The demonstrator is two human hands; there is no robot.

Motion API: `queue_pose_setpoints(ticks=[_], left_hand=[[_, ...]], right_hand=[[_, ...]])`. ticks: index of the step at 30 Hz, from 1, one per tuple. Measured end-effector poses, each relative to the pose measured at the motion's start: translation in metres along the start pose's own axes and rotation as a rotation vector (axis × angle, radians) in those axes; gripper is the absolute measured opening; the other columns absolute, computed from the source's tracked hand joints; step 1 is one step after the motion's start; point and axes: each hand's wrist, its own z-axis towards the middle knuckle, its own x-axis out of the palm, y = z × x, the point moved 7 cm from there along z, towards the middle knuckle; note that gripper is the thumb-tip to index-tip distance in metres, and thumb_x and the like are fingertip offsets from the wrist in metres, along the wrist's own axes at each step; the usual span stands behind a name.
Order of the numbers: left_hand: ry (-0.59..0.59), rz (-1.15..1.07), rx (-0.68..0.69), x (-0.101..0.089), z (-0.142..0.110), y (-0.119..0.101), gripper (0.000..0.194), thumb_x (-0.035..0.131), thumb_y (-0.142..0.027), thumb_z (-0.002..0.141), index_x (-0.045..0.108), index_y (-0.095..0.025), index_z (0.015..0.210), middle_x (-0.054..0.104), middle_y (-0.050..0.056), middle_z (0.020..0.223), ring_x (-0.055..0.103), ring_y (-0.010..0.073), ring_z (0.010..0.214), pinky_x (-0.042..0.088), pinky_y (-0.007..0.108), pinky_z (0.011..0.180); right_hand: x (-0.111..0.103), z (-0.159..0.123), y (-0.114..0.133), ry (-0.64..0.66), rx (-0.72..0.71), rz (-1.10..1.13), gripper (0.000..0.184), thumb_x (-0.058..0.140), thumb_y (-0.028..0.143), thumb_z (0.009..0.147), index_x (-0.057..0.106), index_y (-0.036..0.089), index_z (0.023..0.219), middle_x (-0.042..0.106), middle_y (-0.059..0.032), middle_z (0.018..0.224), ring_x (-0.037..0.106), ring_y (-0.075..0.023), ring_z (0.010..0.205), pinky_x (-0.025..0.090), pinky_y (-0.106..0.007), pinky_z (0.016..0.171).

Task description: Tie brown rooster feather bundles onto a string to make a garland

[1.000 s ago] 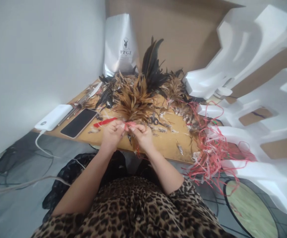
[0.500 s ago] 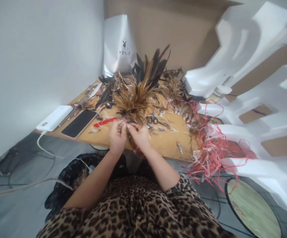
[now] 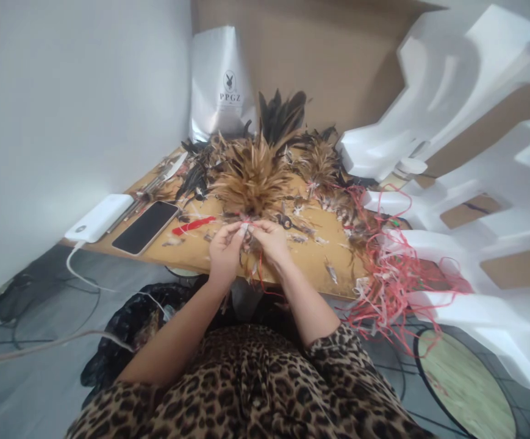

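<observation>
My left hand and right hand pinch the feathers at their near end, seemingly by pink string, above the desk.

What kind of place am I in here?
Probably a small craft workspace: the wooden table holds scissors and a feather bundle, with a tangle of red strips at its right edge.

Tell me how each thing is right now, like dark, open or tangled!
Phone: flat, screen dark.
White box: cord plugged in.
Silver bag: standing up.
Feather bunch: fanned out.
Red strings: tangled.
Scissors: lying down, blades unclear.
Black bag: open.
Left hand: pinching the bunch's base.
Right hand: pinching there too.
</observation>
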Motion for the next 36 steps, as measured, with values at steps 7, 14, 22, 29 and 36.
queue_pose_setpoints(ticks=[7, 14, 22, 29, 36], left_hand=[[0.043, -0.194, -0.249, 0.016, 0.000, 0.005, 0.042, 0.083, -0.032, 0.054, 0.062, -0.014, 0.086, 0.064, 0.001, 0.074, 0.057, 0.0095, 0.060, 0.040, 0.018, 0.045], [-0.005, -0.105, -0.188, 0.011, -0.001, 0.007, 0.035, 0.080, -0.032, 0.060, 0.068, -0.013, 0.086, 0.056, -0.003, 0.057, 0.044, 0.0053, 0.047, 0.031, 0.017, 0.039], [-0.068, -0.007, -0.128, 0.002, 0.013, 0.012, 0.031, 0.076, -0.031, 0.063, 0.069, -0.012, 0.086, 0.056, -0.004, 0.055, 0.041, 0.0046, 0.044, 0.033, 0.018, 0.043], [-0.028, 0.039, -0.086, 0.006, 0.012, 0.017, 0.037, 0.075, -0.034, 0.066, 0.068, -0.016, 0.096, 0.060, -0.003, 0.061, 0.043, 0.0057, 0.046, 0.036, 0.018, 0.044], [0.064, -0.101, -0.144, 0.017, 0.008, 0.013, 0.030, 0.073, -0.038, 0.071, 0.068, -0.015, 0.089, 0.055, -0.002, 0.058, 0.043, 0.0053, 0.046, 0.032, 0.017, 0.042]], right_hand=[[-0.010, 0.004, -0.013, 0.158, 0.122, 0.049, 0.036, 0.079, 0.045, 0.057, 0.067, 0.015, 0.075, 0.062, 0.0013, 0.056, 0.048, -0.0072, 0.043, 0.046, -0.022, 0.044], [-0.009, 0.007, -0.014, 0.166, 0.108, 0.050, 0.036, 0.081, 0.042, 0.054, 0.069, 0.014, 0.073, 0.067, -0.0017, 0.061, 0.057, -0.0103, 0.052, 0.047, -0.023, 0.053], [-0.004, -0.002, 0.015, -0.040, -0.025, -0.120, 0.030, 0.076, 0.041, 0.057, 0.067, 0.016, 0.070, 0.064, 0.0012, 0.056, 0.054, -0.0091, 0.050, 0.042, -0.021, 0.050], [-0.003, -0.005, 0.025, -0.071, -0.037, -0.142, 0.037, 0.074, 0.051, 0.059, 0.062, 0.017, 0.059, 0.060, 0.0014, 0.047, 0.052, -0.0100, 0.042, 0.040, -0.021, 0.043], [0.001, -0.002, 0.021, 0.067, 0.025, -0.056, 0.037, 0.074, 0.051, 0.060, 0.060, 0.017, 0.062, 0.060, 0.0012, 0.049, 0.056, -0.0142, 0.041, 0.044, -0.026, 0.044]])
